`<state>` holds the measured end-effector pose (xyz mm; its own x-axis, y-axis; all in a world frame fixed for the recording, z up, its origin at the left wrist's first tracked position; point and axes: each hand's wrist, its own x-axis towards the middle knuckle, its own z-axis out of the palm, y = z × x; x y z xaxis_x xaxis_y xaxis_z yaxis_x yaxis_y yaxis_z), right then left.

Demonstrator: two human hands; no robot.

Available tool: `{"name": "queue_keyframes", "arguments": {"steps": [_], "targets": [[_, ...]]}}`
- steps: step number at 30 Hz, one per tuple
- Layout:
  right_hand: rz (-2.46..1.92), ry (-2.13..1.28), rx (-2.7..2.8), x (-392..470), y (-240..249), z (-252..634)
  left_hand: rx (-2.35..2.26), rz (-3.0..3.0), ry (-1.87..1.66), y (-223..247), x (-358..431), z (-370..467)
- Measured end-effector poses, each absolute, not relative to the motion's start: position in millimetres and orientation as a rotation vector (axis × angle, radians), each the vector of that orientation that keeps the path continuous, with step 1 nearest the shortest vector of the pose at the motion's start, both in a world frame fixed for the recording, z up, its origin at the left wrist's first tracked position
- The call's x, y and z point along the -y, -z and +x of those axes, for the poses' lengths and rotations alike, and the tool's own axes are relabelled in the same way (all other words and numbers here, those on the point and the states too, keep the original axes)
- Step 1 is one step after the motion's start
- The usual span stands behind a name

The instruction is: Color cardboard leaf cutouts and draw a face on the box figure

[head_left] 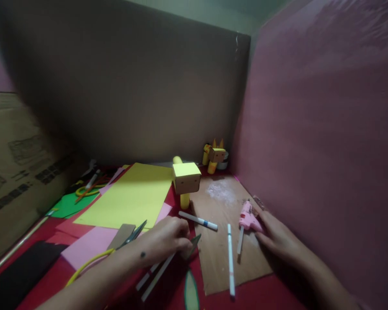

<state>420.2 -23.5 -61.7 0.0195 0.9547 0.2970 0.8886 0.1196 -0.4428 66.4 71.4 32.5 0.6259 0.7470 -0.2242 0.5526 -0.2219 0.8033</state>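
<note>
My left hand (171,237) has its fingers closed in a pinch on a small dark green piece (195,244), over the left edge of the cardboard sheet (213,258). At the right, my right hand (271,234) is around the handle of a pink glue gun (248,216), which rests on the cardboard with a clear glue stick (240,241) out of its back. A cardboard-headed figure (186,183) with a yellow top stands beyond my left hand. Two white markers (198,220) lie on the cardboard between my hands.
Yellow paper (126,198), pink paper (90,247) and yellow-handled scissors (129,241) lie at the left. A green-edged leaf shape (191,292) is near the front. Another figure (217,156) stands at the back. A pink wall (317,150) rises at the right.
</note>
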Motion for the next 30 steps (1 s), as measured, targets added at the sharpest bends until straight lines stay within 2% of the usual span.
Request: {"name": "queue_keyframes", "arguments": {"steps": [9, 14, 19, 30], "targets": [[-1.810, -0.157, 1.876, 24, 66, 419, -1.166, 1.683, -0.854, -20, -149, 49], [-1.794, -0.115, 1.864, 25, 67, 416, -1.083, 1.661, -0.952, -4, -156, 61], [-1.809, -0.094, 1.832, 25, 71, 416, -1.027, 1.731, -1.064, -14, -155, 64], [-1.818, -0.052, 1.782, 25, 73, 413, -0.858, 1.658, -1.072, -22, -158, 71]]}}
